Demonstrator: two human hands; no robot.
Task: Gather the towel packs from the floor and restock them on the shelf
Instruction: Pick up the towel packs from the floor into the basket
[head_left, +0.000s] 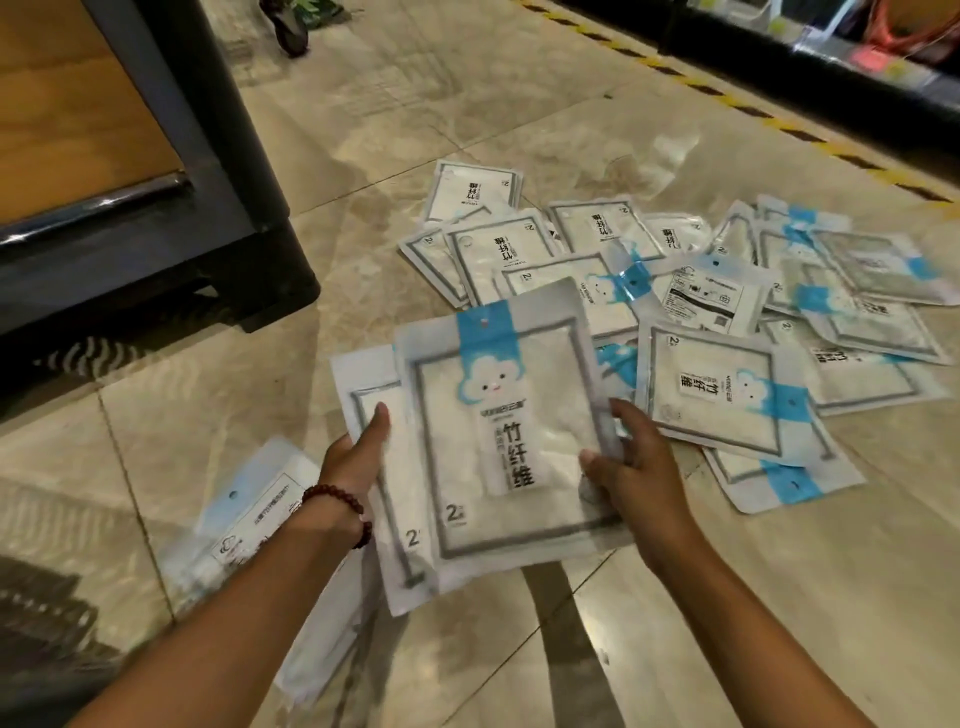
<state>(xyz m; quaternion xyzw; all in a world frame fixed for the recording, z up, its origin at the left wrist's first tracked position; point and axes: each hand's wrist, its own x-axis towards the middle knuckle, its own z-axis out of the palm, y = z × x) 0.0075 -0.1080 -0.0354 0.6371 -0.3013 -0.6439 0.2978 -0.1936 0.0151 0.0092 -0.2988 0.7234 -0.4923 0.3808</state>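
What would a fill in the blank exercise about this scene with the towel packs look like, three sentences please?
The bead bracelet sits on the ____ wrist.
The loose towel packs lie scattered on the ____.
The left hand and right hand grip a stack of packs whose top cloud face is printed in ____.
Missing words: left; floor; blue.

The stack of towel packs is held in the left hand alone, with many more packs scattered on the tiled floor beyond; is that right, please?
Not alone: the head view shows the stack of towel packs held in both the left hand and the right hand, with many more packs scattered on the tiled floor beyond.
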